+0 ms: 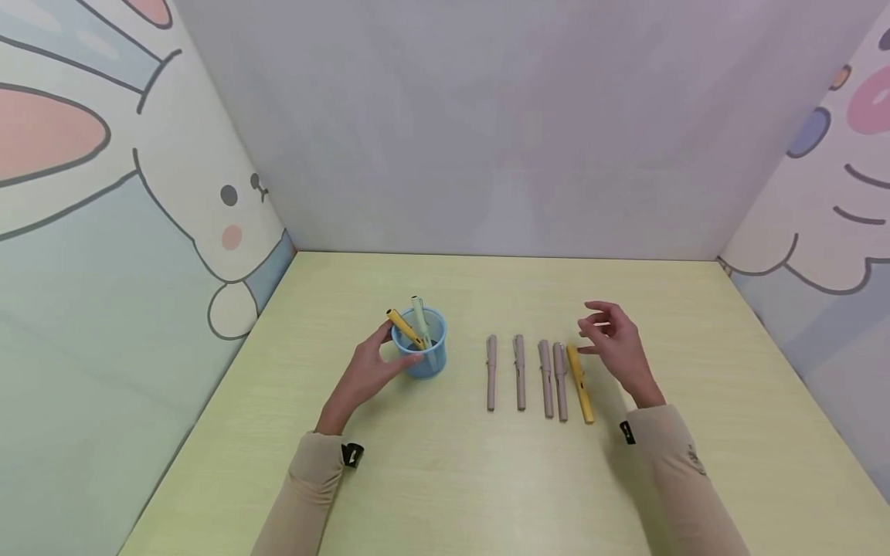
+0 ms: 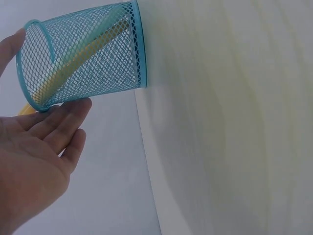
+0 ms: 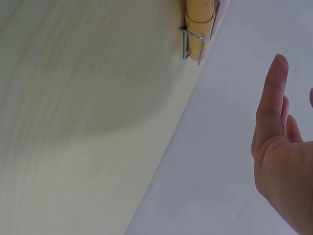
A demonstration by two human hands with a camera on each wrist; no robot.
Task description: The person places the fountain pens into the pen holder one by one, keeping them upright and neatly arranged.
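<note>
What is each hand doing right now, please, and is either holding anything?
Left hand: open, straight fingers resting against the blue mesh cup.
Right hand: open, holding nothing, above the yellow pen on the table.

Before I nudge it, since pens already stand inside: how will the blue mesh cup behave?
The blue mesh cup looks light, so it may slide. Two pens lean above its rim, so it could tip. The left hand touching its side should steady it.
</note>
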